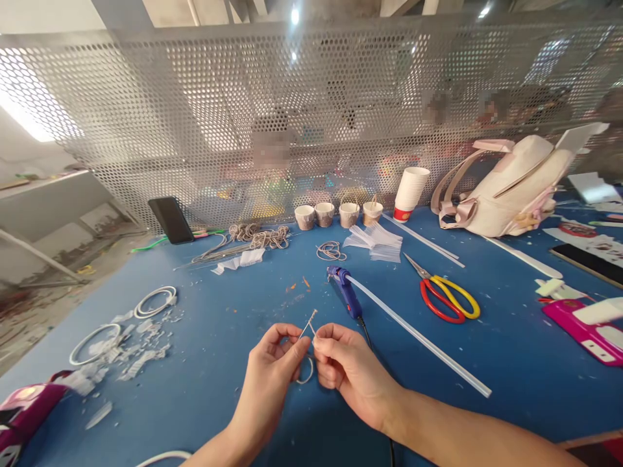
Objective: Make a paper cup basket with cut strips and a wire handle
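A thin pale cord [305, 378] runs between my two hands, its twisted top end standing up above the fingertips and a loop hanging below. My left hand [275, 366] pinches one strand between thumb and forefinger. Close beside it, my right hand [348, 366] pinches the other strand, with the remaining fingers curled in. Just beyond the right hand lies a blue glue gun [346, 293] with a long clear glue stick [418, 334] sticking out of its back. Scissors [442, 295] with one red and one yellow handle lie open farther right.
At the back stand several small cups [349, 216], a stack of paper cups [410, 191] and a pale backpack [516, 188] before a perforated metal screen [204, 130]. Cord bundles [257, 237], white strips [374, 243] and a phone [171, 220] lie nearer. White rings [156, 302] and scraps sit left.
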The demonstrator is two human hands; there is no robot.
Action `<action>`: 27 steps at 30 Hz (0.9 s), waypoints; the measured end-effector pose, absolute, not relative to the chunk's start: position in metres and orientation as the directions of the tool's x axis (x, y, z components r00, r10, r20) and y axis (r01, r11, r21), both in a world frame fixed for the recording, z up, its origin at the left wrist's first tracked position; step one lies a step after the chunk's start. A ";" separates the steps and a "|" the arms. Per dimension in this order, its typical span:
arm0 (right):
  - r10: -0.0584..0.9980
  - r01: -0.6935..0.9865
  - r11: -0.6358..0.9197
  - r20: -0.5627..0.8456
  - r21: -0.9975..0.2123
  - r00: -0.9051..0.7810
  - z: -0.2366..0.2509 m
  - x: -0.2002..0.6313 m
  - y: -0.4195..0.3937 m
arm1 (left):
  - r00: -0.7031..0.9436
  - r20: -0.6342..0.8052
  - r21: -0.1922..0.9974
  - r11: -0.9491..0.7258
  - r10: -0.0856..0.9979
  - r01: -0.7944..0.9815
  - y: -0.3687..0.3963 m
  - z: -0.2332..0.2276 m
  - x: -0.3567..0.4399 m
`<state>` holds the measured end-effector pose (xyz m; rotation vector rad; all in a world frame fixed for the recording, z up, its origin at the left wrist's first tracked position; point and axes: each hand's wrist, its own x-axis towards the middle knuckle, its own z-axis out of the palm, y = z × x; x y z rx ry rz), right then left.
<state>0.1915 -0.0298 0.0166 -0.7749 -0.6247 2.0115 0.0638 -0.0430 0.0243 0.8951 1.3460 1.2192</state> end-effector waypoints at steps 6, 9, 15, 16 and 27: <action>0.875 -0.520 -0.458 -0.263 -0.721 -0.407 0.011 0.192 -0.031 | -0.120 -0.223 0.968 0.205 0.967 -0.148 -0.042 0.018 0.061; 0.875 -0.504 -0.453 -0.258 -0.736 -0.410 0.007 0.191 -0.031 | -0.121 -0.229 0.962 0.206 0.966 -0.179 -0.041 0.018 0.062; 0.872 -0.487 -0.459 -0.270 -0.743 -0.409 0.003 0.190 -0.031 | -0.090 -0.235 0.951 0.210 0.968 -0.227 -0.041 0.020 0.065; 0.872 -0.488 -0.459 -0.270 -0.742 -0.409 0.003 0.190 -0.031 | -0.084 -0.231 0.951 0.207 0.969 -0.228 -0.041 0.020 0.065; 0.870 -0.506 -0.475 -0.297 -0.720 -0.395 0.008 0.190 -0.030 | -0.040 -0.181 0.969 0.172 0.983 -0.176 -0.044 0.014 0.062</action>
